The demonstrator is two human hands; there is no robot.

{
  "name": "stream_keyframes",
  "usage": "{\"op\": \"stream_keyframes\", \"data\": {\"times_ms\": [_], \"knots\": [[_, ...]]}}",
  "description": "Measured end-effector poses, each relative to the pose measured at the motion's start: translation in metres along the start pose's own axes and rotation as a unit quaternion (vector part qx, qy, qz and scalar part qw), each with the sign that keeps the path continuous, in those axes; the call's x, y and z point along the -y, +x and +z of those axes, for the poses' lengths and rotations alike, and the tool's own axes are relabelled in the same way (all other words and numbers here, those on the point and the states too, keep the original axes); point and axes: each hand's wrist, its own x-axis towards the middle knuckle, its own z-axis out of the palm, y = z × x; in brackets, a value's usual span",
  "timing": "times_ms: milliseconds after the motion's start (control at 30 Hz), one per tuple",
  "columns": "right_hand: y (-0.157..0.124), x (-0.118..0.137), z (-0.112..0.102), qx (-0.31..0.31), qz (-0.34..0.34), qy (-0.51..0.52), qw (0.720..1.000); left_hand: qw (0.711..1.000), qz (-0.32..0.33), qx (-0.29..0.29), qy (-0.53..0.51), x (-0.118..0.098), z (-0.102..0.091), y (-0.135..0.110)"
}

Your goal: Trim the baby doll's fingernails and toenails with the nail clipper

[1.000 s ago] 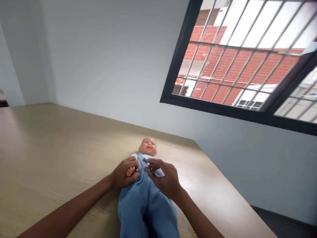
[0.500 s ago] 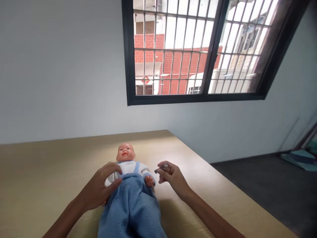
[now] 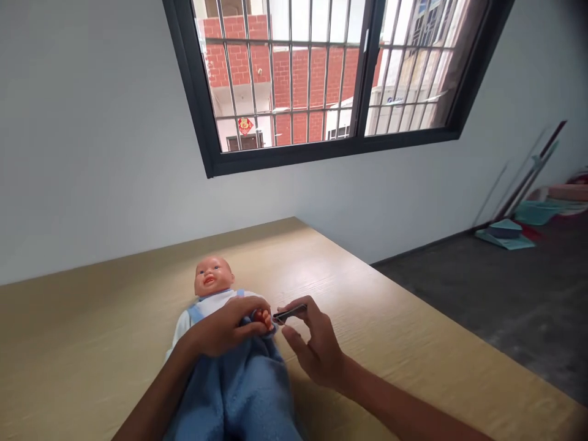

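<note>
The left hand (image 3: 227, 326) is curled closed around the small hand of a baby doll (image 3: 214, 277), its fingers wrapped over the doll's hand (image 3: 263, 317). The right hand (image 3: 316, 344), just beside it, pinches a metal nail clipper (image 3: 289, 313) between thumb and forefinger, its other fingers loosely bent. The doll lies face-up on a wooden table (image 3: 367, 306), with a blue fleece covering (image 3: 234, 392) over its lower body.
</note>
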Motion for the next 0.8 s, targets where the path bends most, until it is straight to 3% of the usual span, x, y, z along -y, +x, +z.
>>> {"op": "stream_keyframes", "data": {"times_ms": [133, 367, 800], "knots": [[-0.013, 0.008, 0.007, 0.018, -0.033, -0.016, 0.999, 0.998, -0.02, -0.021, -0.047, -0.003, -0.004, -0.004], [-0.012, 0.002, 0.014, -0.027, -0.008, -0.014, 0.999, 0.997, -0.03, -0.028, -0.066, -0.002, -0.005, -0.002], [-0.007, 0.014, 0.017, -0.033, 0.008, -0.037, 0.999, 0.993, -0.045, -0.044, -0.097, 0.0, -0.001, 0.0]]}}
